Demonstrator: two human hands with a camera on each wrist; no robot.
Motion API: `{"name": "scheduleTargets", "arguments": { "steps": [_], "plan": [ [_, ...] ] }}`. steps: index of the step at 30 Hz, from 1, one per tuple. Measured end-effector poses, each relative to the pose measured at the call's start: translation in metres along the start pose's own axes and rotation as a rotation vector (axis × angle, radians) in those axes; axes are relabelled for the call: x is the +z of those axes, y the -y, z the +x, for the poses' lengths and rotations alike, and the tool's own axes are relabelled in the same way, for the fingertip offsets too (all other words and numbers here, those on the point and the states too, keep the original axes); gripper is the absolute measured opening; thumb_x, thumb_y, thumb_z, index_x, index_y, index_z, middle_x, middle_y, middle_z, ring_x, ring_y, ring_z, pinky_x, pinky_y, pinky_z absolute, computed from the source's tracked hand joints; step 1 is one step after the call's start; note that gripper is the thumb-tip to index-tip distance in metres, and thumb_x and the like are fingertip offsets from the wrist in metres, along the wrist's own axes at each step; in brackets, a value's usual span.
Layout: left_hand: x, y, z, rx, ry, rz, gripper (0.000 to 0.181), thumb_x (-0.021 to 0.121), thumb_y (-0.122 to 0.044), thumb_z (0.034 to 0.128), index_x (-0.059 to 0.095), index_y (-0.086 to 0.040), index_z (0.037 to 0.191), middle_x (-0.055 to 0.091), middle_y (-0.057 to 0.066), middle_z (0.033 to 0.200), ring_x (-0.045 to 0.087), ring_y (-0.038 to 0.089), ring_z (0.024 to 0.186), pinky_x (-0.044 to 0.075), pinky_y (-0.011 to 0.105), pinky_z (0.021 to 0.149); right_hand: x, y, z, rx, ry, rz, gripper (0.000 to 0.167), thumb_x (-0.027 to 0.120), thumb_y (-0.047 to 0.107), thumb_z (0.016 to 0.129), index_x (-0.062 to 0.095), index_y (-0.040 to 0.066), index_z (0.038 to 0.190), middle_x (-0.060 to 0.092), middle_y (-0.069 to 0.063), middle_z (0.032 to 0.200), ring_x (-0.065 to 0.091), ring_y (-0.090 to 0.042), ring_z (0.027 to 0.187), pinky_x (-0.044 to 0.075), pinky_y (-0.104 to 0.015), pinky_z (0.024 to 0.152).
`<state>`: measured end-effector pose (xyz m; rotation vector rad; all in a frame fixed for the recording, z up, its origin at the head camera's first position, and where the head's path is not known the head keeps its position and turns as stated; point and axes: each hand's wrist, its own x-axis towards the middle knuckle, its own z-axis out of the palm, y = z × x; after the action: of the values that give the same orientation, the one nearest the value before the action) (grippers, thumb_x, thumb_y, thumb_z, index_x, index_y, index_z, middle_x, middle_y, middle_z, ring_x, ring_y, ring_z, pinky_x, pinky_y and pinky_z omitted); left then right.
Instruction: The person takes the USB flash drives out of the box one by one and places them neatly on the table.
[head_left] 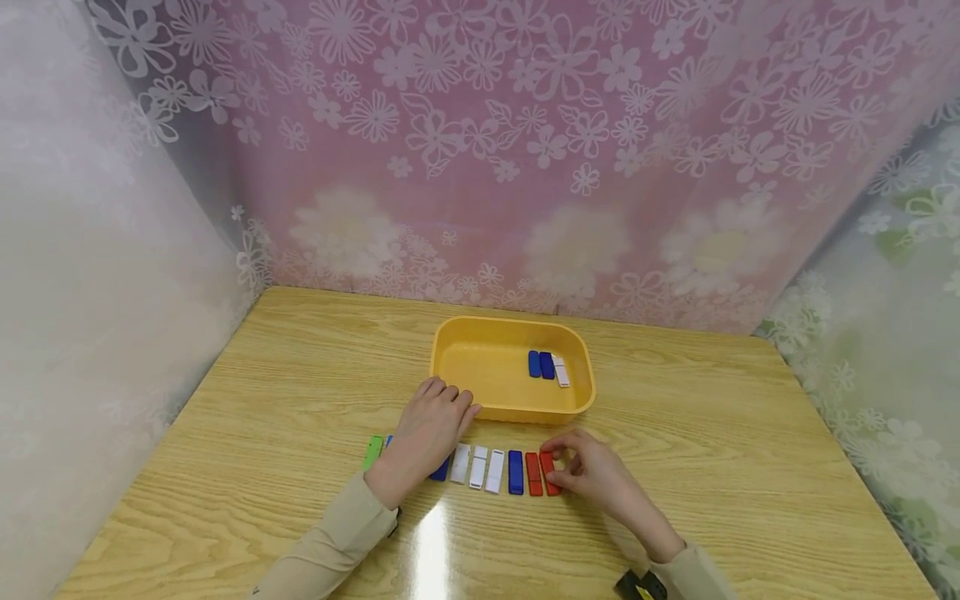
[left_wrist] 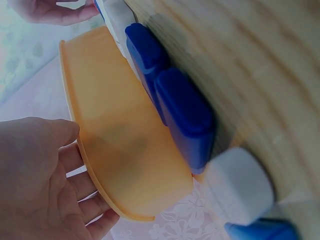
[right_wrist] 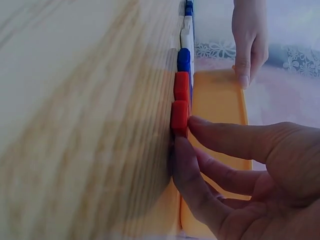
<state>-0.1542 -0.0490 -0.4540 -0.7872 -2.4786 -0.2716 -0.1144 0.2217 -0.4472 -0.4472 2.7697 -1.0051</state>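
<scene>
A row of USB flash drives lies on the table in front of a yellow tray (head_left: 480,414). My right hand (head_left: 600,471) is at the row's right end, thumb and forefinger on the outermost red flash drive (right_wrist: 180,119). Beside it lie another red flash drive (head_left: 533,475) and a blue flash drive (head_left: 515,472). Farther left are white flash drives (head_left: 477,468), and a green flash drive (head_left: 372,452) ends the row. My left hand (head_left: 435,421) holds the tray's near left rim, thumb outside it and fingers over it. Its forearm hides part of the row.
Inside the tray, at its right side, lie two blue flash drives (head_left: 547,365) and a white flash drive (head_left: 561,372). The wooden table (head_left: 712,433) extends to both sides. Flowered curtains (head_left: 480,167) hang behind and beside it.
</scene>
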Motion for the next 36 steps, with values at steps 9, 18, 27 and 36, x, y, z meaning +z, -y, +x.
{"name": "scheduleTargets", "arguments": {
  "steps": [9,18,27,36],
  "plan": [
    [0.0,0.0,0.0,-0.002,0.004,-0.005,0.024,0.062,-0.026,0.1023,0.065,-0.011,0.084,0.067,0.004,0.078,0.061,0.024,0.081,0.048,0.042,0.1,-0.004,0.007,0.001,0.039,-0.133,-0.003,0.012,0.073,0.005,0.092,0.073,0.011,0.103,0.067,0.001,0.092,0.062,-0.01,0.074,0.053,-0.023,0.065],
    [-0.001,0.0,0.0,-0.014,0.022,-0.03,0.023,0.061,-0.026,0.103,0.066,-0.01,0.087,0.067,0.004,0.078,0.06,0.024,0.082,0.047,0.043,0.101,-0.004,0.009,0.005,-0.108,-0.294,-0.036,0.013,0.075,0.003,0.09,0.074,0.016,0.095,0.07,0.004,0.09,0.066,-0.012,0.081,0.056,-0.022,0.065],
    [-0.001,-0.001,0.0,-0.018,0.025,-0.025,0.024,0.061,-0.026,0.1031,0.066,-0.01,0.086,0.065,0.004,0.076,0.06,0.025,0.081,0.047,0.043,0.102,-0.018,0.015,0.022,-0.21,-0.396,-0.039,0.012,0.071,0.002,0.093,0.073,0.01,0.101,0.071,-0.003,0.095,0.069,-0.018,0.078,0.058,-0.027,0.067],
    [0.001,0.0,-0.001,-0.025,0.034,-0.028,0.023,0.061,-0.026,0.1031,0.066,-0.01,0.087,0.067,0.004,0.079,0.06,0.025,0.083,0.046,0.043,0.103,-0.031,0.015,0.058,-0.178,-0.42,-0.126,0.013,0.07,0.008,0.096,0.073,0.007,0.108,0.071,-0.008,0.101,0.068,-0.021,0.08,0.06,-0.035,0.069]
  ]
}}
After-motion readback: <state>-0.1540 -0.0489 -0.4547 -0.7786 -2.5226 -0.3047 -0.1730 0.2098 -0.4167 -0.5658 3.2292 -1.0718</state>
